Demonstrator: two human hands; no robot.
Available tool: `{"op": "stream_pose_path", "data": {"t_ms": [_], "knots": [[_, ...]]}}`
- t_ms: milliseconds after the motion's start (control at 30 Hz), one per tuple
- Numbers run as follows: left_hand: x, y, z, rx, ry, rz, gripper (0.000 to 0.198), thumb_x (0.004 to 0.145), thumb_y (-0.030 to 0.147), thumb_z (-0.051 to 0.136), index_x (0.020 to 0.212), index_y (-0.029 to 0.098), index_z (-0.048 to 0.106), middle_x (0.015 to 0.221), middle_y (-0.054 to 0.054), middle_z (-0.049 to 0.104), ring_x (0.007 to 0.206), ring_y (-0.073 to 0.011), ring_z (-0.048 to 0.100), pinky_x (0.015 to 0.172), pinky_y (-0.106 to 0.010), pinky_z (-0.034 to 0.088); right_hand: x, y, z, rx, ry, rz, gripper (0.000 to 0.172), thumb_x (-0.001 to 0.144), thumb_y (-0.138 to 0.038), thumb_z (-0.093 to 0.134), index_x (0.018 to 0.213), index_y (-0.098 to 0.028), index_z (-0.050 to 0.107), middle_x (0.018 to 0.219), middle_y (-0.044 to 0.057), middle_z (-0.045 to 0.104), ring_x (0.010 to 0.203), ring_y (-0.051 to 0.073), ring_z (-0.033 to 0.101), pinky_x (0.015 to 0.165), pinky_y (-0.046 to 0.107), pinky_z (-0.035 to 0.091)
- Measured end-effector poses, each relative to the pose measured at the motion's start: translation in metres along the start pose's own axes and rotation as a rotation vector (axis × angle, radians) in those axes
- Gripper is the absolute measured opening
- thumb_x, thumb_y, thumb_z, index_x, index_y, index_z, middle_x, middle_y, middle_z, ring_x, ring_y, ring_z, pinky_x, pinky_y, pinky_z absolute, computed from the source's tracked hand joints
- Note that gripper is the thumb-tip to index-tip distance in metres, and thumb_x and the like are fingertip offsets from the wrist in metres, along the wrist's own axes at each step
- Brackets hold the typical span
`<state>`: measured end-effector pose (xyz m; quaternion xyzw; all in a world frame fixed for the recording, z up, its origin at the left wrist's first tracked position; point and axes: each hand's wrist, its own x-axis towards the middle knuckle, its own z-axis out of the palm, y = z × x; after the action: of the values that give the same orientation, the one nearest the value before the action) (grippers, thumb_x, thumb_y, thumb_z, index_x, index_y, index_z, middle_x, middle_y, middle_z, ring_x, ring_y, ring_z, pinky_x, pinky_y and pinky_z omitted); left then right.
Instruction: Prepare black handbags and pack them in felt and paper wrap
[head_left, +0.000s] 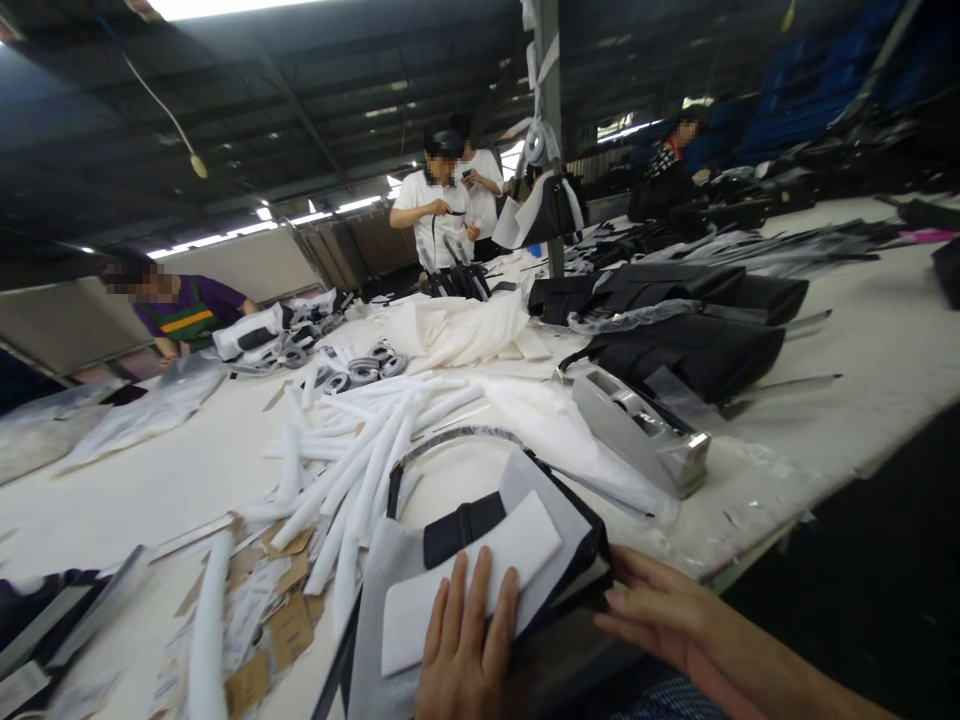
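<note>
A dark handbag (592,525) with pale grey wrapping lies tilted at the table's near edge, its strap arching behind it. Across its front is a white foam sheet (517,545), and a dark band shows just above. My left hand (469,625) rests flat on this sheet with its fingers stretched out. At the bag's right end, my right hand (667,605) holds the lower corner; some fingertips are hidden by the bag and shadow.
White foam tubes (367,470) and brown paper tags (289,630) lie to the left. Dark bags (682,350) and a grey wrapped bag (645,430) lie beyond to the right. A post (551,100) rises from the table. Several people stand around its far side.
</note>
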<state>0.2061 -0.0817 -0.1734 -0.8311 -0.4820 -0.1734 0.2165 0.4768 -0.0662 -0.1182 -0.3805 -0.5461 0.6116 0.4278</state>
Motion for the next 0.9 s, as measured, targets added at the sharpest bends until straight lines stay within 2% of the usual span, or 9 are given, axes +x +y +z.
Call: {"op": "stream_pose_path", "data": {"t_ms": [133,233,333,433,500,600,733,833,900], "knots": [[0.004,-0.009,-0.007,0.013,0.061,-0.073,0.081,0.094,0.027,0.059,0.161,0.018,0.015,0.150,-0.015,0.051,0.140,-0.0340,0.047,0.104,-0.048,0.053,0.009,-0.015,0.013,0.073,-0.039,-0.078,0.048,0.100,-0.015,0.044,0.146,-0.027,0.052,0.127,0.013,0.071,0.106,0.026,0.073,0.085,0.039,0.064],[0.011,-0.022,-0.016,-0.019,0.055,-0.134,0.082,0.091,0.016,0.055,0.161,0.017,0.012,0.153,-0.014,0.048,0.139,-0.0314,0.049,0.105,-0.045,0.053,0.027,-0.018,0.009,-0.152,-0.005,-0.183,0.046,0.101,-0.017,0.044,0.146,-0.024,0.051,0.117,0.012,0.075,0.095,0.024,0.076,0.077,0.035,0.066],[0.020,-0.035,-0.023,-0.046,0.018,-0.208,0.089,0.086,0.007,0.052,0.162,0.021,0.009,0.155,-0.009,0.046,0.138,-0.0284,0.051,0.105,-0.042,0.054,0.057,-0.003,-0.019,-0.714,0.099,-0.410,0.036,0.100,-0.020,0.051,0.134,-0.025,0.062,0.116,0.009,0.076,0.103,0.024,0.074,0.087,0.038,0.063],[0.028,-0.044,-0.025,-0.064,0.022,-0.278,0.094,0.083,0.005,0.056,0.162,0.026,0.008,0.156,-0.005,0.045,0.135,-0.0267,0.054,0.101,-0.039,0.057,0.092,0.022,-0.061,-1.308,0.215,-0.634,0.032,0.097,-0.015,0.052,0.126,-0.021,0.066,0.134,0.013,0.067,0.131,0.029,0.057,0.107,0.053,0.049],[0.032,-0.048,-0.026,-0.081,0.047,-0.321,0.095,0.083,0.006,0.059,0.161,0.028,0.010,0.155,-0.004,0.046,0.133,-0.0261,0.056,0.098,-0.038,0.059,0.111,0.036,-0.084,-1.421,0.216,-0.651,0.032,0.093,-0.009,0.052,0.118,-0.019,0.070,0.135,0.015,0.066,0.134,0.032,0.053,0.105,0.058,0.048],[0.038,-0.052,-0.026,-0.105,0.071,-0.362,0.095,0.082,0.007,0.062,0.161,0.028,0.013,0.153,-0.005,0.048,0.130,-0.0264,0.059,0.095,-0.038,0.060,0.130,0.043,-0.100,-1.444,0.161,-0.651,0.030,0.091,-0.006,0.051,0.097,-0.022,0.075,0.121,0.010,0.074,0.125,0.029,0.061,0.099,0.054,0.051],[0.041,-0.054,-0.025,-0.107,0.069,-0.373,0.099,0.079,0.006,0.066,0.161,0.028,0.014,0.153,-0.005,0.049,0.128,-0.0276,0.060,0.093,-0.038,0.061,0.141,0.030,-0.090,-1.426,0.142,-0.652,0.031,0.094,-0.009,0.050,0.093,-0.026,0.076,0.112,0.005,0.077,0.116,0.028,0.067,0.100,0.052,0.050],[0.042,-0.055,-0.024,-0.111,0.066,-0.379,0.099,0.078,0.006,0.066,0.161,0.028,0.016,0.153,-0.005,0.049,0.128,-0.0279,0.060,0.092,-0.037,0.062,0.137,0.016,-0.065,-1.369,0.149,-0.629,0.025,0.099,-0.018,0.051,0.103,-0.023,0.075,0.113,0.007,0.076,0.112,0.027,0.068,0.101,0.049,0.050],[0.043,-0.055,-0.024,-0.117,0.061,-0.391,0.099,0.078,0.006,0.065,0.161,0.028,0.016,0.154,-0.005,0.048,0.129,-0.0279,0.060,0.093,-0.037,0.061,0.127,0.010,-0.043,-1.323,0.083,-0.605,0.023,0.100,-0.023,0.052,0.103,-0.024,0.074,0.109,0.004,0.077,0.103,0.021,0.071,0.092,0.037,0.056]]}}
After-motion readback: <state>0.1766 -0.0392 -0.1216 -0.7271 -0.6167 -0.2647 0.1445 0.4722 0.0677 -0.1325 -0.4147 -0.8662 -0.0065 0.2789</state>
